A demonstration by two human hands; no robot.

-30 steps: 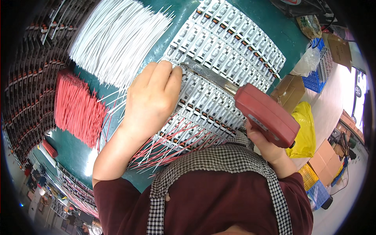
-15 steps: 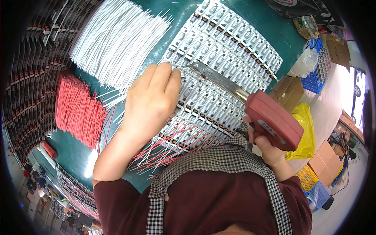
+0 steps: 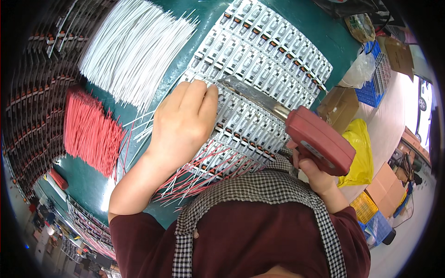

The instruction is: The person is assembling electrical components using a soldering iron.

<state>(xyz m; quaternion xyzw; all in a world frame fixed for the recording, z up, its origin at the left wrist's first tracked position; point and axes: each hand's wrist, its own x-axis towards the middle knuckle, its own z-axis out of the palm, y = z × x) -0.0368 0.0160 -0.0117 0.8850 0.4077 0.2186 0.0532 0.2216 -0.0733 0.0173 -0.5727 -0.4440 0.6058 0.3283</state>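
Note:
My left hand [image 3: 183, 123] is over the left side of a large panel of small white circuit boards [image 3: 259, 65]. Its fingers are bent and pressed together at the panel; whatever they pinch is hidden beneath them. My right hand [image 3: 315, 171] grips a red pistol-shaped soldering gun [image 3: 320, 139]. The gun's long metal barrel slants up and left across the boards, its tip close to my left fingertips. Red and white wires [image 3: 199, 178] stick out from the nearest rows of boards, toward my apron.
Left of the panel lie a wide bundle of white wires [image 3: 134, 51] and a smaller bundle of red wires [image 3: 90, 132] on the green table [image 3: 88, 173]. Stacked board strips [image 3: 37, 106] stand at far left. At right are a cardboard box [image 3: 340, 109], a yellow bag [image 3: 359, 153] and blue crates [image 3: 371, 90].
My left hand has shifted slightly down, its fingertips a little to the right. The soldering gun has moved slightly left, and the board panel has slid a little left in the picture.

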